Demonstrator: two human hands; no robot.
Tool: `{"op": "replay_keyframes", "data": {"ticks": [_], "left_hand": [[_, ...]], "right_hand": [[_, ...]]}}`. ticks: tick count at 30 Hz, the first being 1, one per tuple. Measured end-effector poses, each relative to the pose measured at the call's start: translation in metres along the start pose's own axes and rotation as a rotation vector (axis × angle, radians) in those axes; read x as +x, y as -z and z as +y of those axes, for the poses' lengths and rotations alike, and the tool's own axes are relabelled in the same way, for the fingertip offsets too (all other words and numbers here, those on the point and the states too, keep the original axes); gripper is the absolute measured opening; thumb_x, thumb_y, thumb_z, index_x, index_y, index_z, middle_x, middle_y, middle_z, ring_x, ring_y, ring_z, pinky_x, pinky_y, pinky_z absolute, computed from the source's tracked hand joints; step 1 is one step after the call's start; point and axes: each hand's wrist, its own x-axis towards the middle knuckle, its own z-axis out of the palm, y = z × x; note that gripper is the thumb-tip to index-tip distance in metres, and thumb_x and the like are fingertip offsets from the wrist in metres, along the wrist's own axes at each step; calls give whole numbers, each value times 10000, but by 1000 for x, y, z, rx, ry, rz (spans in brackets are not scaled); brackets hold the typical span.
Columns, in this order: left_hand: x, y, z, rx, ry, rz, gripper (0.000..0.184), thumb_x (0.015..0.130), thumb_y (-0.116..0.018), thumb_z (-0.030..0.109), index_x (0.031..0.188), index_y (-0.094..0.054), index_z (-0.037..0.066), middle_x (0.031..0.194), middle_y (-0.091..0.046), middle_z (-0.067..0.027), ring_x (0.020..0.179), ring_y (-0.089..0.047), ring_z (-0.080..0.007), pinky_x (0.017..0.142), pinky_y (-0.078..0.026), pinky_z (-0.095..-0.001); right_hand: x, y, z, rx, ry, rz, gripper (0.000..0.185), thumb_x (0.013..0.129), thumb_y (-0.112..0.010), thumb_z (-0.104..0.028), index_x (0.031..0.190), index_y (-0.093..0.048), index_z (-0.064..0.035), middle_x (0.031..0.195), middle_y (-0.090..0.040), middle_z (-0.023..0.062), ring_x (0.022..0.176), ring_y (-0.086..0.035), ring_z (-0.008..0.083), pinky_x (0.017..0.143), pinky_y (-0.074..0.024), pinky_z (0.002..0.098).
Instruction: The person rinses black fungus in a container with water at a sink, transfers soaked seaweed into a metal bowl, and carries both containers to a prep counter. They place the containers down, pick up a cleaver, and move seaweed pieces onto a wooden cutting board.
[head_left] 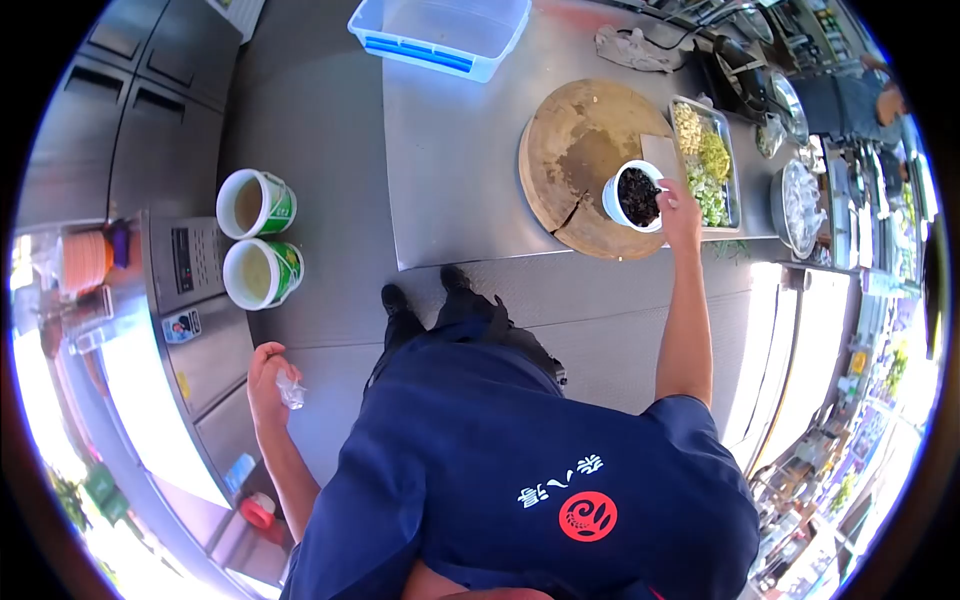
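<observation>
My right hand is closed at the right rim of a white tub, its fingers pinched over the edge. Dark, shredded-looking food fills the tub, which sits on the front right part of a round wooden chopping board. Behind the tub lies a flat, pale rectangular piece; its kind is unclear. Off to the left and away from the table, my left hand is closed around crumpled clear plastic wrap.
Right of the board is a metal tray of chopped green and yellow food. A clear plastic bin stands at the table's back left. Two white-green buckets are on the left. A person stands at the far right.
</observation>
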Motion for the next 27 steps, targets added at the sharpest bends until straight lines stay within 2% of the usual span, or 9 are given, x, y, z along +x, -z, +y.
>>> {"op": "replay_keyframes", "data": {"ticks": [2, 3, 5, 7, 9, 14, 16, 22, 27], "left_hand": [[6, -10, 14, 46, 27, 11, 197, 917, -500, 43, 1108, -535, 16, 823, -593, -77, 714, -558, -172, 669, -457, -255], [90, 6, 61, 72, -183, -31, 197, 917, -500, 43, 1108, -535, 16, 823, -593, -77, 714, -558, -172, 669, -457, -255], [97, -1, 63, 169, -146, -124, 173, 921, -480, 0, 1074, -562, 12, 828, -606, -61, 707, -548, -129, 670, -452, -242], [102, 6, 75, 207, -119, -160, 154, 920, -506, 8, 1051, -588, 22, 834, -607, -54, 703, -540, -104, 646, -439, -231], [124, -6, 89, 289, -47, -200, 138, 926, -534, 29, 1046, -601, 30, 828, -609, -49, 693, -533, -98, 622, -432, -228], [164, -78, 100, 412, -84, -315, 176, 899, -693, 152, 1003, -668, 12, 810, -623, -31, 715, -575, -98, 634, -442, -235], [173, -105, 103, 503, -82, -382, 224, 904, -705, 191, 1032, -680, 9, 851, -645, -27, 751, -589, -95, 663, -460, -241], [215, -176, 141, 462, 44, -720, 362, 945, -686, 280, 1188, -656, 14, 1150, -686, -79, 1100, -603, -155, 959, -462, -297], [284, -190, 174, 415, 17, -884, 567, 944, -676, 370, 1350, -551, -5, 1307, -631, -98, 1201, -556, -195, 1063, -409, -350]], "right_hand": [[-25, 21, 10, -358, -299, 370, 325, 877, -707, -256, 1109, -704, -29, 1107, -703, 212, 1059, -677, 295, 967, -488, 412], [44, -33, -14, -224, -251, 534, 325, 877, -707, -256, 1109, -704, -29, 1107, -703, 212, 1059, -677, 295, 967, -488, 412], [23, -30, 21, -347, -495, 172, 310, 877, -666, -179, 1090, -668, 46, 1018, -711, 215, 928, -718, 284, 775, -578, 425], [-2, -71, 51, 379, -634, 221, 290, 852, -663, -85, 1110, -647, 46, 984, -699, 161, 785, -719, 277, 623, -624, 387], [-6, -83, 42, 439, -687, 402, 290, 850, -610, -50, 1125, -644, 39, 967, -686, 161, 776, -715, 285, 531, -626, 378], [-5, -78, 29, 406, -667, 534, 318, 817, -562, -16, 1115, -658, 39, 972, -695, 189, 762, -720, 286, 542, -625, 380], [-11, -66, -25, 126, -527, 597, 325, 797, -525, -2, 1085, -671, 34, 920, -706, 201, 740, -725, 298, 554, -613, 370], [-3, -69, -205, 328, -465, 318, 212, 888, -508, -14, 1045, -641, 38, 808, -666, 122, 616, -683, 193, 537, -584, 317], [33, -148, -343, 425, -400, 103, 192, 910, -516, -18, 1050, -636, 33, 807, -655, 80, 612, -651, 140, 504, -552, 291]]}}
